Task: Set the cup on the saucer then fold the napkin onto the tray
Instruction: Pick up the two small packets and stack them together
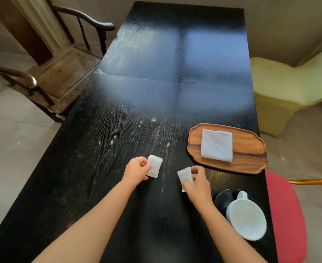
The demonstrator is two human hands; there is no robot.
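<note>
A white cup stands on a dark saucer at the table's near right, handle pointing away from me. A folded white napkin lies flat in the middle of the oval wooden tray farther right. My left hand pinches a small folded white paper piece just above the table. My right hand grips a second small white paper piece to the left of the saucer.
The long black table carries crumbs and pale smears near its middle. A dark wooden armchair stands at the left, a pale yellow chair at the right, and a red cushioned seat by the near right edge.
</note>
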